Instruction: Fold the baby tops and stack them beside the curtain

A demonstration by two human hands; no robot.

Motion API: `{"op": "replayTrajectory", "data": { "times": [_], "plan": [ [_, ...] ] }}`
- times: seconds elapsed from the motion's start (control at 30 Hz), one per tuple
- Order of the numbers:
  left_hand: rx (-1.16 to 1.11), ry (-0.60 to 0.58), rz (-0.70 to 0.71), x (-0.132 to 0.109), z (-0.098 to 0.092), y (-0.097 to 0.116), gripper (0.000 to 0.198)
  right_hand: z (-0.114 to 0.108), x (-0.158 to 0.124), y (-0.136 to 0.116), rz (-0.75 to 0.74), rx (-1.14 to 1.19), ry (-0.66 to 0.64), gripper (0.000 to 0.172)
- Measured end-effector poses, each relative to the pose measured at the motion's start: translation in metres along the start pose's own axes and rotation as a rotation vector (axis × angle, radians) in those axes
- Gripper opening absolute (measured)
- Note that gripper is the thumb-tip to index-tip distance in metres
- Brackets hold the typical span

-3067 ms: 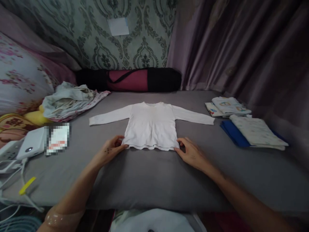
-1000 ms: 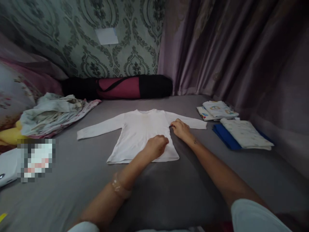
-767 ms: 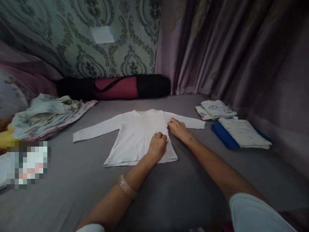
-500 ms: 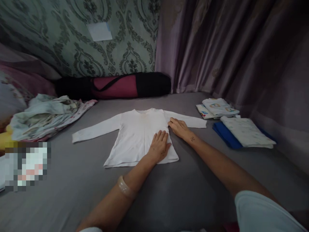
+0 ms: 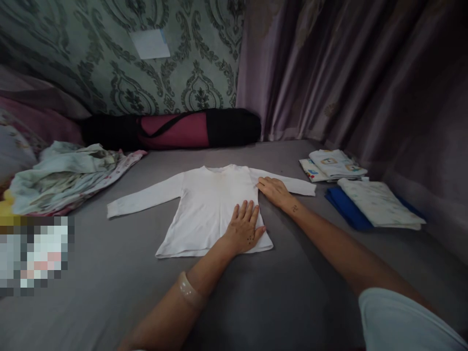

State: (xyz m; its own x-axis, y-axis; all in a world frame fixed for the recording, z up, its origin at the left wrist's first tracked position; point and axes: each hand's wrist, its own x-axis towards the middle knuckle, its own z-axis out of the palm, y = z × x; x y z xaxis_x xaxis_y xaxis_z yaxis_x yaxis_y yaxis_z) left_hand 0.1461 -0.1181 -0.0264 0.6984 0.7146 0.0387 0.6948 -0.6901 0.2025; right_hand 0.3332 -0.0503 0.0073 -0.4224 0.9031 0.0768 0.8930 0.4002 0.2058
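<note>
A white long-sleeved shirt (image 5: 204,209) lies spread out on the grey bed sheet, its neck toward the wall and both sleeves stretched sideways. My left hand (image 5: 244,228) rests flat on the lower right part of the shirt, fingers straight and thumb spread. Farther up, at the side edge just under the right-hand sleeve, is my right hand (image 5: 274,192). Its fingers are bent and close together on the cloth there, and the thumb is mostly hidden. A pale bangle (image 5: 190,290) circles my left forearm.
Folded patterned cloths (image 5: 332,164) and a folded white cloth (image 5: 380,202) on a blue one (image 5: 347,207) lie at right. A loose heap of clothes (image 5: 69,170) is at left. Along the wall stretches a black and red long bag (image 5: 175,130), beside purple curtains (image 5: 285,68).
My left hand has slid slightly nearer and to the right on the shirt, its thumb now wider apart. My right hand stays at the side edge. The view has shifted a little.
</note>
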Motion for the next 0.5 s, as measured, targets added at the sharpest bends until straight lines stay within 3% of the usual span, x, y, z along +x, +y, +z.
{"op": "replayTrajectory", "data": {
  "times": [0.27,0.4,0.5],
  "plan": [
    [0.054,-0.019,0.054,-0.010,-0.002,0.013,0.068,-0.002,0.004,-0.004,0.125,0.096,-0.113,0.037],
    [0.031,0.004,0.072,-0.022,-0.003,0.038,0.067,-0.013,0.019,-0.028,0.203,0.148,-0.011,0.047],
    [-0.045,0.014,0.180,-0.033,-0.013,0.059,0.067,-0.009,0.039,-0.051,0.101,0.335,0.023,0.050]
  ]
}}
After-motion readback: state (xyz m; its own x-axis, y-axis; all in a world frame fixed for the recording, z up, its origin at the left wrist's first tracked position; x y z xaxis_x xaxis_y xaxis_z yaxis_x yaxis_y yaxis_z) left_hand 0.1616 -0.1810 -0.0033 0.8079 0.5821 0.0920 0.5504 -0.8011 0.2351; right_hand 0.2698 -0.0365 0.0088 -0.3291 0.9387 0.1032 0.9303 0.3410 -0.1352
